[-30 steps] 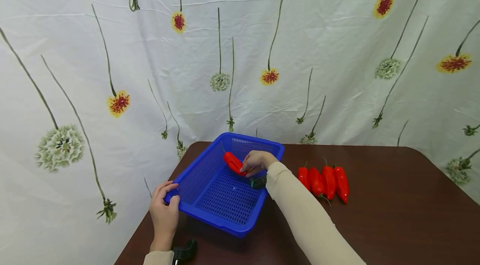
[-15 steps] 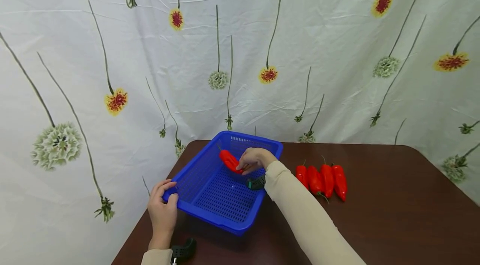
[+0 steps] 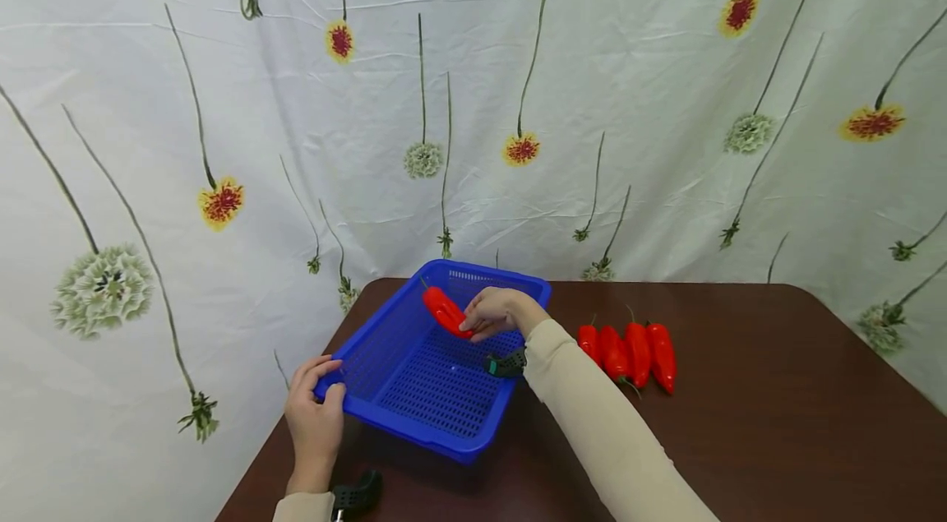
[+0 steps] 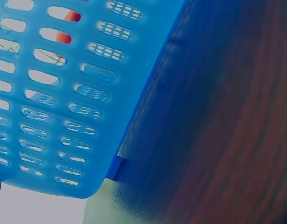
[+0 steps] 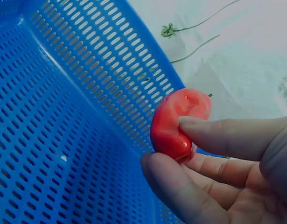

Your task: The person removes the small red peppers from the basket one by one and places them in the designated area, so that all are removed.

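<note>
My right hand (image 3: 494,313) pinches a red chili pepper (image 3: 444,311) by its near end, over the inside of a blue plastic basket (image 3: 414,434). In the right wrist view the thumb and fingers squeeze the pepper (image 5: 178,123), and its stem points away from the hand. My left hand (image 3: 314,415) grips the basket's near-left corner, thumb on the rim and fingers over the outside. The left wrist view shows the slotted basket wall (image 4: 94,144) up close, with bits of red visible through the slots. The basket's floor shows no other pepper.
Several red peppers (image 3: 627,353) lie side by side on the dark brown table (image 3: 747,407), right of the basket and close to the right forearm. Behind the table hangs a white cloth (image 3: 666,94) with printed flowers.
The right hand has lifted the pepper a little, up and to the left within the basket. The left hand keeps its grip on the corner. The whole view has shifted slightly.
</note>
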`<state>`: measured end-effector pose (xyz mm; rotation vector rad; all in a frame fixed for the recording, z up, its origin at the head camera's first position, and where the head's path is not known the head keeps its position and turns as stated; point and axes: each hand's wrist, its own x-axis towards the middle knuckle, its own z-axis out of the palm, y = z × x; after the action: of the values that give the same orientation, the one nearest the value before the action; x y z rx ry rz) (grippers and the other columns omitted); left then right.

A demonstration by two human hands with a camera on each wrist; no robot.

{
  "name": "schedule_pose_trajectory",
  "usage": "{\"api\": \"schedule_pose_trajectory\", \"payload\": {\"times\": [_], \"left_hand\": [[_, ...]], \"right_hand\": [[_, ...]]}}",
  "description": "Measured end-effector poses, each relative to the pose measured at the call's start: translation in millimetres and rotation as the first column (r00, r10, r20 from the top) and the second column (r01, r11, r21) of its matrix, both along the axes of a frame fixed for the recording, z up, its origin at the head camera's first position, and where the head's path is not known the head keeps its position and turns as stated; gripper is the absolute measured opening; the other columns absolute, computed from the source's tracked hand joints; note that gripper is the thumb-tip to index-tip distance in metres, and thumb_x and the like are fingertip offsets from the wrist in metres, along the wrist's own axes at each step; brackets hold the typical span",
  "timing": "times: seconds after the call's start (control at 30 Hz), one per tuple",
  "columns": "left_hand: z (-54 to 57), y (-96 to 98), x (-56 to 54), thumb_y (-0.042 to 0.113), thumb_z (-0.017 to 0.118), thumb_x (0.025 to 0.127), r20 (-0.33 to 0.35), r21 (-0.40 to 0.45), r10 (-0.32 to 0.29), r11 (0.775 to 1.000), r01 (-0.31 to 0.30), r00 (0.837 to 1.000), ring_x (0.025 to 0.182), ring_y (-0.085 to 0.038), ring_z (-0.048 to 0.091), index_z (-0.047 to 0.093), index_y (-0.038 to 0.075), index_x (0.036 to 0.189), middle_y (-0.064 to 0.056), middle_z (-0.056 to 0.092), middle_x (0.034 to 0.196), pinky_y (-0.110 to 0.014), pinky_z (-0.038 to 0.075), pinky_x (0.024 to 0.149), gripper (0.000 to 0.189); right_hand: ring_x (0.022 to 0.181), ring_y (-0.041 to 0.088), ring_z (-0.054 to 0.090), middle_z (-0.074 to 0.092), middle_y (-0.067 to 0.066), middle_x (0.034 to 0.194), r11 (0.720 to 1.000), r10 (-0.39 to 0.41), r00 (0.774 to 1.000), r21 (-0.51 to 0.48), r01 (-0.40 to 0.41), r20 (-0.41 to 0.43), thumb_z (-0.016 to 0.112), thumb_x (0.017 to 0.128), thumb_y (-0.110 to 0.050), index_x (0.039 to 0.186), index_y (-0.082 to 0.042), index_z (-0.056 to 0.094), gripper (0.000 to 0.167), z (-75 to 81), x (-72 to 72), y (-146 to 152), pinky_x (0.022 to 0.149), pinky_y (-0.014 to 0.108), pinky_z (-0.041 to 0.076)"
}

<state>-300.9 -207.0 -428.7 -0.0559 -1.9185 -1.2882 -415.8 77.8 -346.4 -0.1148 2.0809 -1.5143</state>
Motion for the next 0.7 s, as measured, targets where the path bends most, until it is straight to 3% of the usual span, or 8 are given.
{"api": "schedule_pose_trajectory", "payload": {"times": [0.3, 0.53, 0.7], "left_hand": [[-2.0, -0.2, 0.5, -0.011, 0.054, 0.079, 0.011, -0.005, 0.003, 1.000, -0.003, 1.000, 0.109, 0.010, 0.047, 0.070, -0.008, 0.101, -0.020, 0.064, 0.121, 0.000, 0.032, 0.091, 0.027], [-2.7, -1.3, -0.8, -0.012, 0.054, 0.079, 0.009, -0.007, 0.014, 1.000, -0.014, 1.000, 0.109, 0.011, 0.047, 0.070, -0.008, 0.101, -0.017, 0.064, 0.120, 0.000, 0.032, 0.091, 0.027], [-1.3, -0.9, -1.7, -0.012, 0.054, 0.079, -0.003, -0.014, 0.015, 1.000, -0.016, 1.000, 0.108, 0.011, 0.047, 0.070, -0.008, 0.100, -0.019, 0.065, 0.120, -0.001, 0.032, 0.092, 0.027]], "right_hand": [[0.103, 0.030, 0.071, 0.067, 0.015, 0.106, 0.999, 0.012, 1.000, -0.051, -0.013, -0.025, 0.067, 0.091, -0.001, 0.124, 0.005, 0.060, 0.034, 4.8, 7.1, 5.6, 0.102, 0.048, 0.048], [0.089, 0.022, 0.072, 0.068, 0.016, 0.109, 0.995, 0.023, 0.998, -0.100, -0.029, -0.052, 0.068, 0.091, 0.000, 0.125, 0.004, 0.060, 0.036, 10.8, 11.6, 3.8, 0.100, 0.048, 0.049], [0.090, 0.023, 0.072, 0.067, 0.016, 0.111, 0.991, 0.017, 0.997, -0.131, -0.027, -0.078, 0.068, 0.091, -0.002, 0.126, 0.004, 0.061, 0.037, 13.9, 16.7, 4.4, 0.087, 0.039, 0.058]]}}
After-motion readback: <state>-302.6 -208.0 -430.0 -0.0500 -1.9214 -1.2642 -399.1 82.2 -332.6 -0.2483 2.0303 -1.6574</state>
